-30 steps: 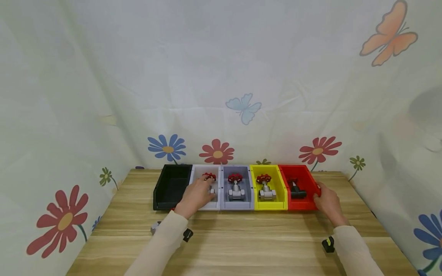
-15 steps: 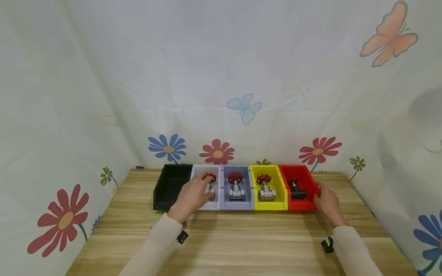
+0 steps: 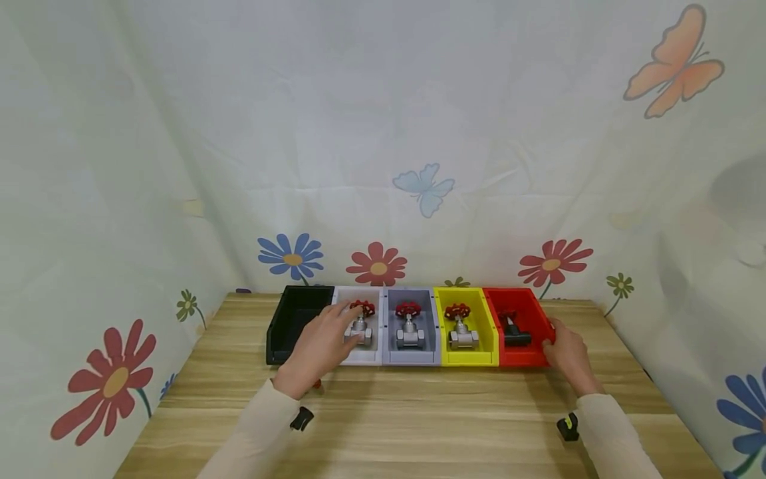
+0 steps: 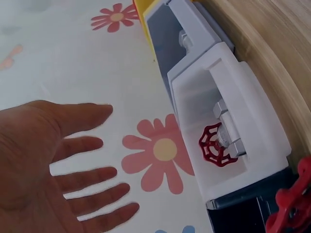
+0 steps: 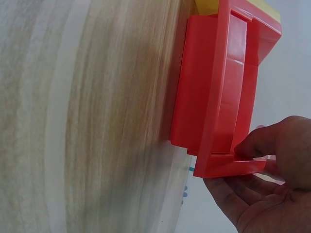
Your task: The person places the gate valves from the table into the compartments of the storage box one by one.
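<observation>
In the head view my left hand [image 3: 320, 342] hovers over the border of the black bin [image 3: 276, 332] and the white bin [image 3: 353, 358], holding nothing. The left wrist view shows its fingers spread and straight, apart from the bins. A gate valve [image 3: 360, 326] with a red handwheel lies in the white bin; its handwheel points to the back. At the far right my right hand [image 3: 568, 352] grips the side wall of the red bin [image 5: 216, 92], thumb inside and fingers outside. Inside that bin lies a dark valve [image 3: 516, 334] with a red handwheel.
Between them, the grey-blue bin [image 3: 413, 358] and the yellow bin [image 3: 469, 358] each hold a silver valve. A red handwheel [image 4: 291, 206] shows beside the black bin, mostly hidden by my left arm in the head view. A patterned curtain [image 3: 383, 133] hangs behind the wooden table [image 3: 431, 419].
My left hand has drawn back left and toward me from the valve in the white bin, uncovering more of it. The right hand keeps its place on the red bin.
</observation>
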Demonstrator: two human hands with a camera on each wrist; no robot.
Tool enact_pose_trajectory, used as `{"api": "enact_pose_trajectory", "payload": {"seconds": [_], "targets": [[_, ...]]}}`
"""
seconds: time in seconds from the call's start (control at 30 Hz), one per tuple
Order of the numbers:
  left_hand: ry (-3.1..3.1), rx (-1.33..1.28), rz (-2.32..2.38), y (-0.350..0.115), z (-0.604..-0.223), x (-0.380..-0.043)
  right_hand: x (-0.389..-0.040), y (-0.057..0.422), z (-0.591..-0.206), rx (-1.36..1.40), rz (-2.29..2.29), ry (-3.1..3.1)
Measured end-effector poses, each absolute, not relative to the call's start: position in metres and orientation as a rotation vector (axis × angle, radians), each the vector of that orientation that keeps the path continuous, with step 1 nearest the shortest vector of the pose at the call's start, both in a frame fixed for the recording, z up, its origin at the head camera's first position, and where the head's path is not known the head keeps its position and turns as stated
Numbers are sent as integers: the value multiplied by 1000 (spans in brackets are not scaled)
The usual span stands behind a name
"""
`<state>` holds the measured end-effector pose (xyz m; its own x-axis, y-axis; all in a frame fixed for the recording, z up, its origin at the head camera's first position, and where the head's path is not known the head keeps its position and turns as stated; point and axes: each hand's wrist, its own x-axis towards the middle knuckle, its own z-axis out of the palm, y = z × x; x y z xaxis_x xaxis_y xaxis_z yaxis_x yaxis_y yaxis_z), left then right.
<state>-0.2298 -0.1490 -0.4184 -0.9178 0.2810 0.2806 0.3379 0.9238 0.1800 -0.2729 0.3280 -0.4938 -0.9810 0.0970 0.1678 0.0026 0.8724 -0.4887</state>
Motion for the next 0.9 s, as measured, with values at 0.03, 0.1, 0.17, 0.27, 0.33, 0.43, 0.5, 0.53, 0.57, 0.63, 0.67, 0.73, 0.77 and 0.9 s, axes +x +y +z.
{"api": "enact_pose_trajectory", "payload": {"seconds": [0.03, 0.1, 0.17, 0.27, 0.33, 0.43, 0.5, 0.53, 0.57, 0.63, 0.67, 0.73, 0.77, 0.9], "targets": [[-2837, -474, -336, -150, -418, -229, -273, 328, -495, -72, 743, -2852], [-2838, -497, -337, -154, -417, -227, -274, 329, -495, -63, 743, -2849], [-2834, -517, -334, -157, -417, -226, -275, 330, -496, -53, 741, -2841], [-2814, -533, -310, -161, -417, -222, -275, 330, -496, -46, 740, -2836], [-2797, -546, -308, -164, -417, -220, -274, 330, -496, -45, 739, -2835], [-2776, -567, -295, -170, -416, -214, -275, 330, -496, -45, 737, -2840], [-2765, -581, -289, -174, -417, -211, -275, 330, -496, -47, 736, -2844], [-2761, -587, -279, -176, -418, -209, -275, 330, -496, -47, 734, -2845], [-2758, -593, -273, -178, -418, -207, -275, 330, -496, -48, 734, -2846], [-2752, -600, -264, -183, -420, -204, -275, 330, -497, -51, 731, -2846], [-2747, -604, -257, -185, -421, -202, -275, 330, -497, -51, 730, -2847], [-2741, -607, -251, -190, -422, -199, -275, 330, -497, -46, 727, -2845], [-2739, -607, -252, -192, -423, -197, -275, 330, -497, -45, 728, -2846], [-2741, -611, -252, -200, -427, -193, -275, 330, -498, -35, 724, -2847]]}}
